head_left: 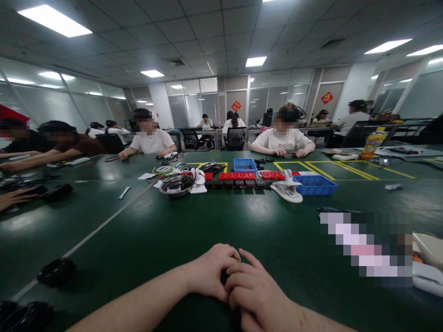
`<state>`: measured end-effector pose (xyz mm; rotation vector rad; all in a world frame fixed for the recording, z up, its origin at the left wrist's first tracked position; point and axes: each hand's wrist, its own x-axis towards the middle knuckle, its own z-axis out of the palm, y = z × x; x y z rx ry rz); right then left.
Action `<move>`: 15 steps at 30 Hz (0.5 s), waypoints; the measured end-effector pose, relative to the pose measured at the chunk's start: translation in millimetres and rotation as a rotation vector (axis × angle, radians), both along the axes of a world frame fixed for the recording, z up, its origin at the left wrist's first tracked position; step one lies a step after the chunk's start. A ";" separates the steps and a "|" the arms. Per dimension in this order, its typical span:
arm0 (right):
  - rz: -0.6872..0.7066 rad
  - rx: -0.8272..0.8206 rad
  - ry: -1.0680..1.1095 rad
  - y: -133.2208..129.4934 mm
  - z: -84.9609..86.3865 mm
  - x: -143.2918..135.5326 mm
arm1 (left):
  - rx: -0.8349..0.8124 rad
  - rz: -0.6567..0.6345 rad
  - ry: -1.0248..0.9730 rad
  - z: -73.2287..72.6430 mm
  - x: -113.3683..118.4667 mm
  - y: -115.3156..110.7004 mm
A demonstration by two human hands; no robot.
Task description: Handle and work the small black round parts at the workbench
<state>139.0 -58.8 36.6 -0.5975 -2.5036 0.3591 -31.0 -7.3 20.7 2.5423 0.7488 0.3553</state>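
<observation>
My left hand (212, 269) and my right hand (258, 290) meet low in the middle of the view, over the green table (152, 235). The left fingers bend inward and their tips are partly hidden behind the right hand. A small dark gap shows between the left thumb and fingers; whether it holds anything cannot be made out. The right fingers are curved and somewhat apart, touching the left hand near its thumb, with one finger raised. No held thing is visible in the right hand.
Ahead stand a bowl of cables (176, 185), a red-and-black strip (238, 180), white clips (288, 186) and blue bins (316, 184). A wrench (123, 192) lies left; black rounded items (57, 271) lie nearer. A bottle (374, 143) stands far right. Several people sit around.
</observation>
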 end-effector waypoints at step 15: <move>-0.533 -0.099 -0.026 8.6 -14.5 -3.9 | 0.153 0.301 0.015 -13.7 16.1 -20.6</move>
